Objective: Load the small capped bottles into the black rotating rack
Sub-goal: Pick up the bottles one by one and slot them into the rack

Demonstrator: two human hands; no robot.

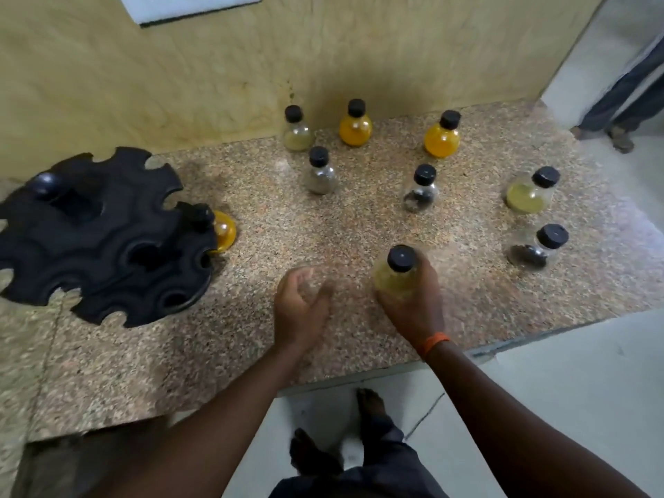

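Bottle with pale yellow contents (pixel 395 273) upright in right hand (pixel 413 303), fingers wrapped round its body, black cap clear above grip; orange wristband (pixel 433 343) on that wrist. Left hand (pixel 300 307) empty, fingers loosely curled, palm turned toward right hand, hovering over speckled counter (pixel 251 339) just beside it. Both forearms reach in from lower edge. Seven more capped bottles stand spread across counter beyond. Black rack (pixel 100 235) at far left, one orange bottle (pixel 222 230) seated in right-side notch

A speckled granite counter (pixel 359 228) meets a tan plywood wall (pixel 179 84); pale tiled floor (pixel 539 407) lies below.
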